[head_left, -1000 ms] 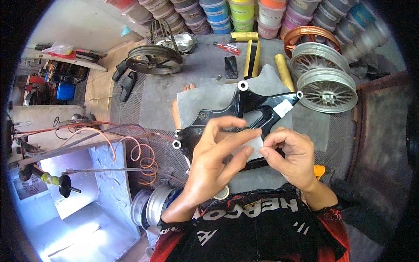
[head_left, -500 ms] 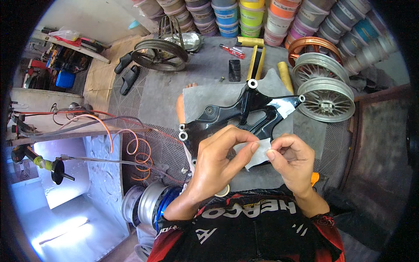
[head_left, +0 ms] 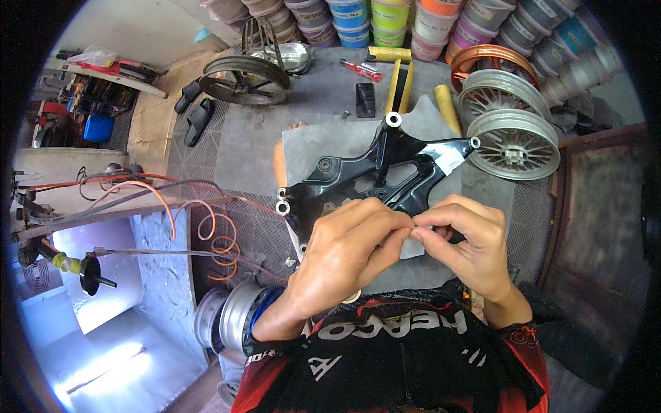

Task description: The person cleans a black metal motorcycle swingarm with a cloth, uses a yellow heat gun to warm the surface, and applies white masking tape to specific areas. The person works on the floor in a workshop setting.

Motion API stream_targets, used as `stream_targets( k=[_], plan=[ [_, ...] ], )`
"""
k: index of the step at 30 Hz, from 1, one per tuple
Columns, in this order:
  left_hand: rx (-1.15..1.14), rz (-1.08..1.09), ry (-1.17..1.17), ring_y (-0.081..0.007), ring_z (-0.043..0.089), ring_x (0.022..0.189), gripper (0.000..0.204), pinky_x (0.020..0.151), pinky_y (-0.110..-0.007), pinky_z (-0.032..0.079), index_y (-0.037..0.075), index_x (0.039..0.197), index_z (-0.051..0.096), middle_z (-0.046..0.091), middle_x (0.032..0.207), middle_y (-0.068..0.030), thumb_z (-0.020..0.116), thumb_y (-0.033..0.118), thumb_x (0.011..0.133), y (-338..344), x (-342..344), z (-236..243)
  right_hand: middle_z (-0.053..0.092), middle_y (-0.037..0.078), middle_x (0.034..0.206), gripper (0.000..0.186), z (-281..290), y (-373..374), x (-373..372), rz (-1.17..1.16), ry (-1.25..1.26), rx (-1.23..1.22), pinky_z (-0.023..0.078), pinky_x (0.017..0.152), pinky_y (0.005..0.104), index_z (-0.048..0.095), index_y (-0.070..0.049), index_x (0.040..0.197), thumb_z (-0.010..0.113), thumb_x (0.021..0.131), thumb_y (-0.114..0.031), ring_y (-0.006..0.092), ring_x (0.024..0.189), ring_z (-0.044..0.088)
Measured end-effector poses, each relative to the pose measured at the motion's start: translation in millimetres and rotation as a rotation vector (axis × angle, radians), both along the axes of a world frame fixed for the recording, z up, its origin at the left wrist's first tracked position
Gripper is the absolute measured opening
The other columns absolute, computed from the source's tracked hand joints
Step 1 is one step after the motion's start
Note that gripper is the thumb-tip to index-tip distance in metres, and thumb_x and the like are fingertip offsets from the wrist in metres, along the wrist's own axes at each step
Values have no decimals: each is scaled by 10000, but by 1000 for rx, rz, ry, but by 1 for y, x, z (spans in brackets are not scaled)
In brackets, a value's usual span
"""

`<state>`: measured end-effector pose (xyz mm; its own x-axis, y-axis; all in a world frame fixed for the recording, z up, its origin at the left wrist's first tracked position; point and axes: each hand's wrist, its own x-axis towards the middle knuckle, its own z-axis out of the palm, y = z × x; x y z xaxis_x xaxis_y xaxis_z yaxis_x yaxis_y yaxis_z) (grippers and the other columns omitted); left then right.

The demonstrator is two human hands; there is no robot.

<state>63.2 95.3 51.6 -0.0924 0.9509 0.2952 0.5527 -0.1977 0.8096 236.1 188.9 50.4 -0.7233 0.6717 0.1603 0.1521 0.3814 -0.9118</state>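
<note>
Where the two sets of fingertips meet at centre frame, pinching a small pale strip of masking tape (head_left: 415,246) between them, just at six o'clock of the glossy black motorcycle frame bracket (head_left: 375,175). Left hand (head_left: 344,256) curled narrow, thumb and forefinger closed on the strip's left end. Right hand (head_left: 471,241) likewise narrowed, fingertips pressed onto the strip's right end, touching the left hand's fingers. Bracket lying flat on a grey cloth (head_left: 310,148), its round silver-rimmed mounts pointing to twelve, two and nine o'clock; a patch of white tape (head_left: 447,157) already stuck on the arm toward two o'clock. At three o'clock of the bracket, well beside the cloth, two silver spoked wheel rims (head_left: 513,141) with an orange rim (head_left: 492,58) behind them at one o'clock. At twelve o'clock, yellow bars (head_left: 399,82), a small black box (head_left: 365,100) and a red-handled tool (head_left: 361,69). Further toward twelve, a row of coloured paint cans (head_left: 392,17). At eleven o'clock, a dark wheel rim (head_left: 244,79). At nine o'clock, coiled orange hose (head_left: 220,234).
</note>
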Motion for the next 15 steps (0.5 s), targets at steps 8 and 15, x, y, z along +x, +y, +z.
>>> stream_targets(
  k=[8, 15],
  plan=[
    [-46, 20, 53, -283, 625, 682, 125, 613, -338, 482, -7, 850, 659, 642, 767, -123, 703, -26, 735, 0, 1, 0, 600, 83, 747, 196, -4, 1, -4, 47, 73, 367, 459, 560, 318, 644, -21, 819, 744, 656, 20, 242, 644, 579],
    [-30, 78, -101, -234, 622, 659, 104, 593, -315, 472, -8, 825, 660, 640, 741, -113, 700, -25, 731, 2, 7, -8, 574, 68, 754, 268, -7, 3, -3, 58, 103, 588, 438, 537, 315, 646, -11, 842, 752, 597, 15, 216, 615, 530]
  ],
)
